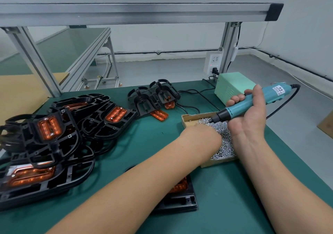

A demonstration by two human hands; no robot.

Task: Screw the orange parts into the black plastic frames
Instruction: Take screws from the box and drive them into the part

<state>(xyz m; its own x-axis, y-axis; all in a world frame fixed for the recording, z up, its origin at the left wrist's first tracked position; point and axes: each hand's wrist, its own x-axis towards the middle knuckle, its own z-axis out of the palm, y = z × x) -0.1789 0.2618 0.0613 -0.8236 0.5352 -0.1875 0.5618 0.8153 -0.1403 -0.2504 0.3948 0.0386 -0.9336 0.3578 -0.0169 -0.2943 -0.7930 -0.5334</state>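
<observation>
Black frame [182, 200] beneath left forearm [144, 176], left hand [205, 138] in screws [223, 143], grip unclear, right hand [250, 118] gripping screwdriver [252, 104]

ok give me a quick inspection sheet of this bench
surface: green mat, flat
job's things: black frames piled left, orange parts fitted; one frame under left forearm; loose orange part mid-mat; open box of screws
clutter: tan cardboard far left
hands: right hand grips screwdriver; left hand in the screws, fingers hidden
cables: black cord leaves screwdriver's rear; more lie on mat beside green power box
surroundings: aluminium shelf, wall socket
</observation>
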